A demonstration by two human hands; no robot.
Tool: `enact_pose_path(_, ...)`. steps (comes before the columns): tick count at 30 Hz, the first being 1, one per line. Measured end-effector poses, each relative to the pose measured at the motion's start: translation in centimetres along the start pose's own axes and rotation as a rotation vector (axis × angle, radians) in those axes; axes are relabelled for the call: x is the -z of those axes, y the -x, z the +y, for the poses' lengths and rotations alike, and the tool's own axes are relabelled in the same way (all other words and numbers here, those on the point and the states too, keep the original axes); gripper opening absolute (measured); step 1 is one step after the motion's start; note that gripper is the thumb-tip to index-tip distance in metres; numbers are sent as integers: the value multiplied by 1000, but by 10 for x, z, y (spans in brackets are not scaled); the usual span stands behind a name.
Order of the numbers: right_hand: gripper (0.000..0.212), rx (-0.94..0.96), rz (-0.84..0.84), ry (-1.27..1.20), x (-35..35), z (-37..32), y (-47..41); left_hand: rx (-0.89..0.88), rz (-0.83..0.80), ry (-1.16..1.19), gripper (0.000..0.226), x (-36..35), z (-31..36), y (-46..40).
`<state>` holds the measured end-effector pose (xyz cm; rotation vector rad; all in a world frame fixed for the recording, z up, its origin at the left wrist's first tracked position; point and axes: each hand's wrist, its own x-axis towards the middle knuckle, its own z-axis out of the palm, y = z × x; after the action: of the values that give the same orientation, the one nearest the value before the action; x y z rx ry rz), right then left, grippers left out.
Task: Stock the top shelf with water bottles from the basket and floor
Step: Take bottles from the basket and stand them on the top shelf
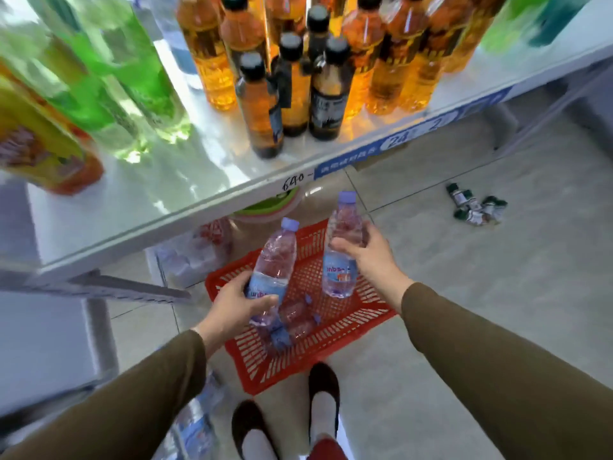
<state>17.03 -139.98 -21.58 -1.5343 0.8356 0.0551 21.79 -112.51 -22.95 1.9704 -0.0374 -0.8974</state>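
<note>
Each hand, left hand (237, 305) and right hand (366, 252), grips a clear plastic water bottle above the red plastic basket (351, 330) at frame centre; more bottles remain inside, none visibly shelved.

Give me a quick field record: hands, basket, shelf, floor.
left hand: holds a water bottle low on its body
right hand: holds a second water bottle at mid-body
basket: red, on the floor, more water bottles lying inside
shelf: bare patch at front, amber bottles behind
floor: another bottle beside the left shoe

Both arms outstretched, left grip (239, 305) and right grip (365, 252) each closed around something.
</note>
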Motion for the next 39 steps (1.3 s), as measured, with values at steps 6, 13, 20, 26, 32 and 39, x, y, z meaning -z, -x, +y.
enact_pose_path(6, 73, 222, -74, 5, 52, -201, 118, -163, -5, 151, 47, 39, 166, 129)
enact_pose_path(13, 61, 478, -228, -10, 107, -386, 201, -366, 166, 245, 67, 63, 323, 230)
enact_pose_path(20, 66, 733, -483, -73, 131, -524, 265, -528, 379, 323, 65, 79, 432, 312)
enact_pose_path(26, 52, 871, -617, -35, 108, -615, 283, -610, 507, 386, 70, 121, 494, 346)
enact_pose_path(32, 47, 907, -696, -24, 54, -680, 265, -699, 623, 372, 70, 180, 528, 348)
enact_pose_path(39, 40, 885, -720, 0, 1, -729, 226, -700, 740, 365, 52, 233, 555, 310)
